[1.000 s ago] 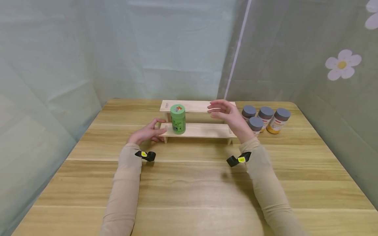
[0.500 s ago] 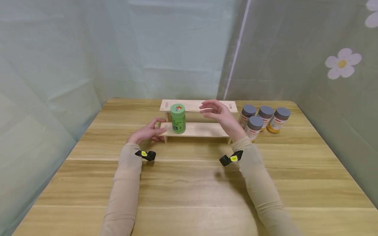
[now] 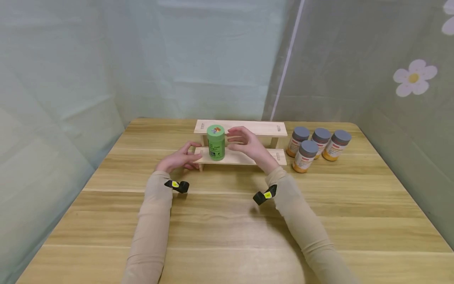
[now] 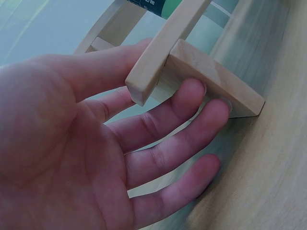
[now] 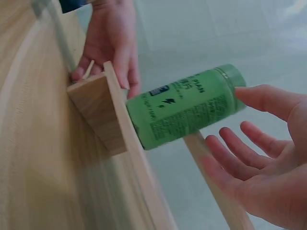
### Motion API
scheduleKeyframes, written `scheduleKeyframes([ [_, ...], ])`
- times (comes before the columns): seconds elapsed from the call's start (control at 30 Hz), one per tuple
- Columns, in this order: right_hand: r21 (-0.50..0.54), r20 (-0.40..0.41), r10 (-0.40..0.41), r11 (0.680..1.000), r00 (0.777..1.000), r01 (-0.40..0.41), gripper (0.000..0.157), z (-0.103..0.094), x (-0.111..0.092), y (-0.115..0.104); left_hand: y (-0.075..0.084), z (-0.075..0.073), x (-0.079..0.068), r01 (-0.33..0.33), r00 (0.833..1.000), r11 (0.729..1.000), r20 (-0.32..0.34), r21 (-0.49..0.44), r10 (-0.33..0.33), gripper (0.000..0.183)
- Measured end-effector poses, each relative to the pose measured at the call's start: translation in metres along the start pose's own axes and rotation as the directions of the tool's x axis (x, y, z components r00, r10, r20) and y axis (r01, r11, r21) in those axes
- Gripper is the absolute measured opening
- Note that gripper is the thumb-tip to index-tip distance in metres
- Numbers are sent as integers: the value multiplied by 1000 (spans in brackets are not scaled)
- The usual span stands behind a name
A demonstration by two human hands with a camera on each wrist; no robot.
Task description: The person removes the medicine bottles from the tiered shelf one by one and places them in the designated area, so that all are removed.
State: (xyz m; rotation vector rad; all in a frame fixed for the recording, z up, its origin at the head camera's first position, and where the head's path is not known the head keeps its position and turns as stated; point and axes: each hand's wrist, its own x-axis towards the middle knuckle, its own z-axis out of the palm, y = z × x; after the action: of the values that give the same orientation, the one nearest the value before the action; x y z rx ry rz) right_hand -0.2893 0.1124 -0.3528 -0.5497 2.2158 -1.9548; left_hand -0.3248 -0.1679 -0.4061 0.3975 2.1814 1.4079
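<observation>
A green lidded canister (image 3: 216,145) stands upright on the lower step of a two-tier wooden rack (image 3: 241,157), toward its left end. My left hand (image 3: 177,159) holds that left end: the thumb lies over the board, and the left wrist view has the curled fingertips (image 4: 189,93) against the rack's leg (image 4: 216,79). Just right of the canister is my right hand (image 3: 250,147), fingers spread in a loose curve with nothing gripped. Its thumb (image 5: 268,99) comes close to the lid in the right wrist view; whether they touch I cannot tell.
Several jars with grey lids (image 3: 304,156) and orange bottoms stand right of the rack. The rack's upper step (image 3: 244,127) rises behind the canister. Pale cloth curtains (image 3: 195,59) enclose the wooden table (image 3: 220,228) at the back and sides.
My right hand has moved left and slightly down, from over the rack's right part to beside the canister, uncovering the jars. My left hand, the canister and the rack hold their places.
</observation>
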Motion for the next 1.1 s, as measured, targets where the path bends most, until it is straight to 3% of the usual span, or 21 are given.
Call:
scheduleKeyframes([
  [0.23,30,-30,-14,999,999,15,53,20,3,6,-2,-1,-2,-1,1000,1000,-5,1,1,56],
  [0.57,-7,-71,-12,1000,997,11,67,38,4,17,-2,0,-3,4,1000,1000,-4,7,-4,55],
  [0.8,-7,-145,-43,999,989,42,70,48,10,22,2,1,-3,9,1000,1000,-3,1,-9,55],
  [1.1,-79,-182,-36,997,983,22,69,53,12,22,4,2,-3,1,1000,1000,5,-6,-1,56],
])
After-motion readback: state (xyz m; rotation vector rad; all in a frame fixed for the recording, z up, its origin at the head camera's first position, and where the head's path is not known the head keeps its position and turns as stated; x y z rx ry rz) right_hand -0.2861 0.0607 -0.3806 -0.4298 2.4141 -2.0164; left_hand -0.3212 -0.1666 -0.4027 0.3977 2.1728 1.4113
